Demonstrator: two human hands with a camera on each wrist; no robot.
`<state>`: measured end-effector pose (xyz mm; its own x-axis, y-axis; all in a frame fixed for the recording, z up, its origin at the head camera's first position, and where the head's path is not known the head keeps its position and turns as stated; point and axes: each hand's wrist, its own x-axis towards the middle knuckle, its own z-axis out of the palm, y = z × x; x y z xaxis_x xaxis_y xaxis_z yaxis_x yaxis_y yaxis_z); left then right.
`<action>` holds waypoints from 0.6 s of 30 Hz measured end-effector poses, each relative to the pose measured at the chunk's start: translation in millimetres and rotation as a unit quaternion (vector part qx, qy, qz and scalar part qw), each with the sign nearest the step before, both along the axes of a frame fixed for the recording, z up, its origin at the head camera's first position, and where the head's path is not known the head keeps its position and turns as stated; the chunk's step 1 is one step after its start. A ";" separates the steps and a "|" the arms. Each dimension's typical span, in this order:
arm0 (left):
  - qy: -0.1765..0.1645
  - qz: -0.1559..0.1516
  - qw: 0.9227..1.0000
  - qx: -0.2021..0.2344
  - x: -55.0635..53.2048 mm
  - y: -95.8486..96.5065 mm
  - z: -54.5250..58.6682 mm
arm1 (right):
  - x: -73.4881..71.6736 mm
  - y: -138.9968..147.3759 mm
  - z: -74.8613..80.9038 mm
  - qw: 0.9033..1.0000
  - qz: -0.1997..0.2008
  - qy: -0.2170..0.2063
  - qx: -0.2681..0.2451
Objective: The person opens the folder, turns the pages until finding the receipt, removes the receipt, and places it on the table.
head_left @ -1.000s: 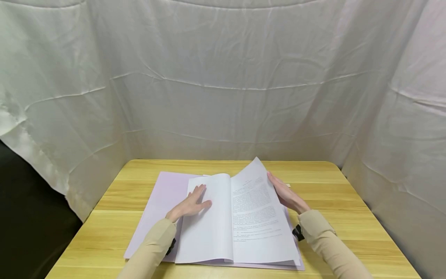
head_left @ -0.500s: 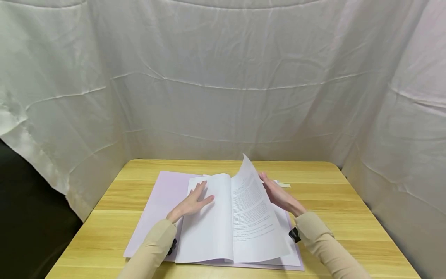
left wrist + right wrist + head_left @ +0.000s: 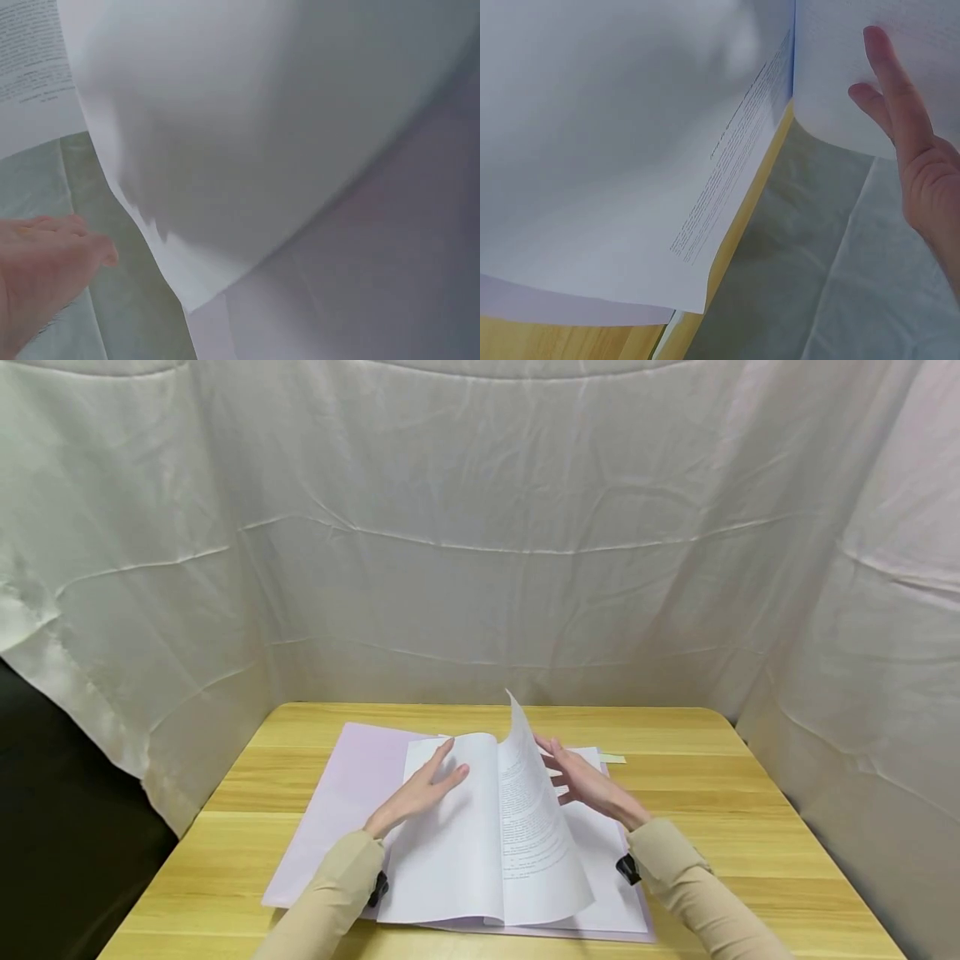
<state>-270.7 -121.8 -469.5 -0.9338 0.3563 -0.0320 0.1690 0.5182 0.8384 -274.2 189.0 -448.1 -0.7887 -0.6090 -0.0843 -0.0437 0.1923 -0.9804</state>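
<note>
since the earlier frame: the raised white printed paper page (image 3: 534, 839) has swung leftward, its top corner with it; the right hand has followed it left, baring more of the sheet below.

left to right. pale lilac flat folder (image 3: 322, 831), lying open on the yellow wood-grain table (image 3: 750, 827), its left part showing. next, left hand (image 3: 417, 792) in a beige cloth sleeve (image 3: 322, 893), above the blank white left-hand page (image 3: 450, 868); grip loose, fingers extended, thumb spread, holding nothing. contact with the paper: cannot tell. centre: the raised page, attached along its left side, curled upward, dense print facing left. right of it, right hand (image 3: 592, 783), fingers spread behind the page; grip loose, nothing pinched; touch cannot be told. under this hand, white lower sheet (image 3: 603, 852) on the folder. beyond, small pale yellow-green tab (image 3: 612, 759) at the sheet's upper right.
</note>
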 end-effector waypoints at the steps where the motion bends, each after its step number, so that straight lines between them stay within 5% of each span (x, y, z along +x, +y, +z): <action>1: 0.000 -0.001 1.000 0.005 -0.1 1.1 0.6 | 0.1 -0.5 -0.4 1.000 0.004 0.001 -0.001; 18: 0.008 -0.040 0.995 0.093 -0.1 21.4 16.9 | 4.2 -10.4 -2.7 1.000 0.022 0.009 0.016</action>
<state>-270.8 -100.3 -452.6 -0.9018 0.4285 0.0557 0.2177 0.3392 0.9152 -270.0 178.6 -450.8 -0.7628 -0.6401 -0.0912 -0.0696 0.2215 -0.9727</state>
